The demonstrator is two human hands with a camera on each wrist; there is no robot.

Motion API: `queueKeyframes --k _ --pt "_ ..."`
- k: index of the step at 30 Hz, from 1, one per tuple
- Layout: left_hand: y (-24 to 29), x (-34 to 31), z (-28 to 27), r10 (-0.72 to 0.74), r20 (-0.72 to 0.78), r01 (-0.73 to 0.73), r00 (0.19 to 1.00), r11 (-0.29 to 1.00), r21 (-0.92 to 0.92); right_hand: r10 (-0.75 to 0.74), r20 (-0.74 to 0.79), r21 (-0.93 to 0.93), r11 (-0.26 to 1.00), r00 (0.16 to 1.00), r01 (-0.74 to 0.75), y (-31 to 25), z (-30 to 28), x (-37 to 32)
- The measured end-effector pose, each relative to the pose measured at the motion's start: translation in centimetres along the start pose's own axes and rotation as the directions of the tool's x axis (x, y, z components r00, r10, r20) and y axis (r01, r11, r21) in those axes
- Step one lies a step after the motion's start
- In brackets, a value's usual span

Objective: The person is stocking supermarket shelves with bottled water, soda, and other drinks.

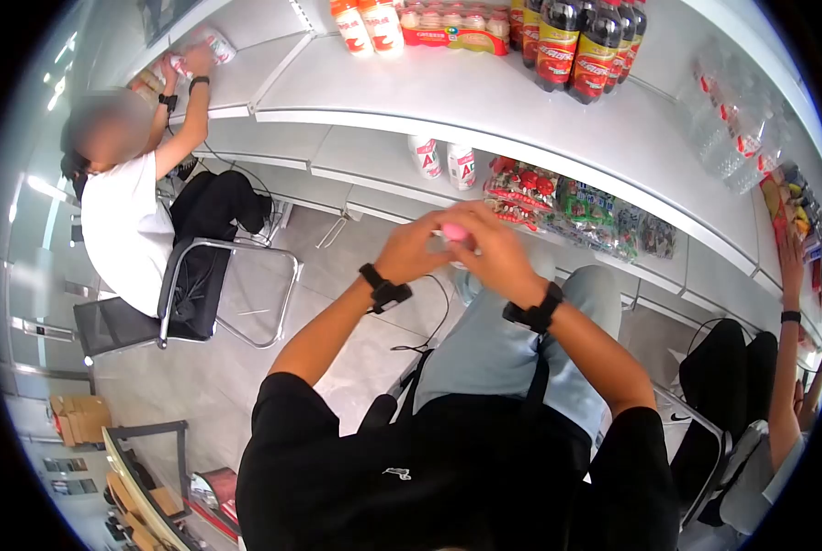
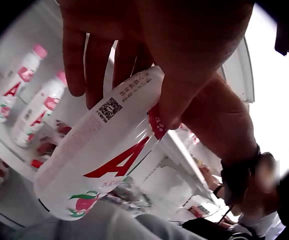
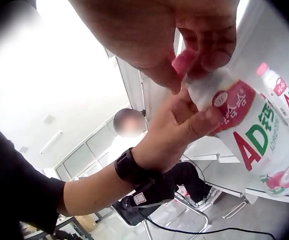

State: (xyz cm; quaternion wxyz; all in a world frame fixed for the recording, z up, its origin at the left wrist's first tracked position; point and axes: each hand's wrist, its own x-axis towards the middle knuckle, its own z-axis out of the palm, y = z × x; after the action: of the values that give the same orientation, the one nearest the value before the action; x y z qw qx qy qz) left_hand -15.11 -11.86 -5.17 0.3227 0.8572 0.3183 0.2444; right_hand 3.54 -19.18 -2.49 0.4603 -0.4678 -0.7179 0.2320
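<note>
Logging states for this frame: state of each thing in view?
Left hand: gripping held bottle
Right hand: pinching cap
Held bottle: in hand, off shelf
Cap: pinched, seating on neck hidden
Two shelf bottles: upright, capped
Colas: upright, grouped
Orange bottles: upright
Drink pack: wrapped
Snack bags: piled, seals unclear

A shop, or a room laid out like one: cola bottles (image 1: 595, 50) upper right of the head view, on white shelves (image 1: 383, 92), with bagged snacks (image 1: 567, 204) below.
</note>
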Motion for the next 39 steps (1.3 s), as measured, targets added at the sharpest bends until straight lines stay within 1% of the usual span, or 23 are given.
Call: queueKeyframes --k 2,5,8,11,12,15,17,18,19,20,21,22,23,25,28,30,31,32,34,35,36,37,39 --pt "-2.8 -0.6 -1.8 -0.093 -0.039 0.094 0.995 0.995 0.040 0.020 0.081 0.067 0.997 0.997 -0.026 -0.3 1.0 1.2" --pt "-9.3 -0.2 -4.6 -0.186 -0.175 0.189 0.967 0.982 -0.002 -0.017 0.178 0.078 0.997 0.984 0.003 0.8 2.2 1.6" --pt "-14.2 1.6 -7.2 -0.405 -0.257 0.397 0.878 0.914 -0.085 0.017 0.257 0.089 0.995 0.966 -0.041 1.9 3.7 1.6" --pt "-16.5 4.6 -8.0 -0.352 -0.365 0.348 0.862 0.934 -0.080 -0.031 0.305 0.116 0.993 0.952 -0.005 3.3 4.6 1.3" --pt "-18.2 5.8 -8.4 -0.339 -0.381 0.351 0.860 0.935 -0.040 -0.018 0.323 0.131 0.991 0.946 -0.026 3.7 4.8 1.2" --pt "-20.3 9.0 -9.3 -0.313 -0.392 0.340 0.865 0.941 -0.003 0.056 0.355 0.152 0.981 0.933 -0.117 4.2 4.2 -0.2" --pt "-21.8 10.5 -8.5 -0.397 -0.393 0.407 0.830 0.911 -0.062 0.136 0.331 0.151 0.969 0.934 -0.195 4.3 2.9 -1.7" --pt "-22.6 11.2 -8.3 -0.409 -0.371 0.416 0.834 0.907 -0.066 0.169 0.301 0.187 0.955 0.939 -0.232 4.3 2.5 -2.6" --pt "-28.0 12.0 -7.4 -0.322 -0.333 0.290 0.886 0.946 -0.143 0.201 0.270 0.225 0.938 0.942 -0.264 4.4 2.1 -3.5" --pt "-27.4 12.2 -6.7 -0.340 -0.345 0.294 0.875 0.939 -0.182 0.233 0.238 0.266 0.918 0.943 -0.294 4.7 1.5 -4.0" --pt "-28.3 12.7 -6.1 -0.369 -0.344 0.350 0.863 0.929 -0.118 0.264 0.224 0.274 0.907 0.938 -0.321 4.6 0.5 -4.2" --pt "-27.5 12.8 -5.5 -0.368 -0.397 0.371 0.841 0.926 -0.073 0.298 0.214 0.289 0.890 0.930 -0.352 3.9 -0.6 -4.5" --pt "-26.7 13.0 -5.4 -0.429 -0.402 0.458 0.809 0.889 -0.027 0.333 0.209 0.307 0.870 0.920 -0.385 3.4 -1.5 -5.0" --pt "-25.1 13.6 -4.8 -0.479 -0.434 0.509 0.763 0.859 -0.054 0.388 0.150 0.329 0.848 0.909 -0.416 3.4 -2.8 -5.8" --pt "-27.6 13.6 -4.6 -0.411 -0.389 0.429 0.824 0.902 -0.046 0.456 0.087 0.375 0.808 0.885 -0.454 3.8 -4.0 -7.3" --pt "-28.1 13.2 -4.2 -0.411 -0.382 0.355 0.828 0.911 -0.209 0.457 0.038 0.398 0.809 0.889 -0.433 3.6 -4.5 -7.9" --pt "-29.2 12.9 -3.9 -0.409 -0.378 0.315 0.831 0.905 -0.287 0.456 0.013 0.410 0.809 0.890 -0.421 3.4 -4.9 -8.1" --pt "-30.3 13.0 -3.5 -0.394 -0.404 0.288 0.826 0.910 -0.299 0.463 0.009 0.406 0.809 0.886 -0.426 3.6 -5.2 -8.5" --pt "-28.9 12.2 -3.4 -0.246 -0.552 0.280 0.796 0.960 -0.024 0.481 0.001 0.407 0.801 0.877 -0.440 4.2 -5.5 -9.7" --pt "-28.2 11.7 -3.4 -0.158 -0.606 0.284 0.779 0.952 0.117 0.495 -0.017 0.434 0.786 0.869 -0.439 4.2 -5.7 -10.4" --pt "-24.8 11.0 -3.3 -0.115 -0.690 0.176 0.715 0.984 0.018 0.506 -0.033 0.461 0.773 0.862 -0.436 4.1 -6.0 -10.8" --pt "-22.0 10.3 -3.4 -0.134 -0.659 0.176 0.740 0.984 -0.003 0.514 -0.049 0.487 0.761 0.857 -0.429 4.2 -6.6 -11.1" --pt "-17.5 8.3 -3.2 -0.160 -0.590 0.169 0.792 0.985 -0.041 0.578 -0.047 0.525 0.708 0.815 -0.472 3.4 -8.4 -12.2"
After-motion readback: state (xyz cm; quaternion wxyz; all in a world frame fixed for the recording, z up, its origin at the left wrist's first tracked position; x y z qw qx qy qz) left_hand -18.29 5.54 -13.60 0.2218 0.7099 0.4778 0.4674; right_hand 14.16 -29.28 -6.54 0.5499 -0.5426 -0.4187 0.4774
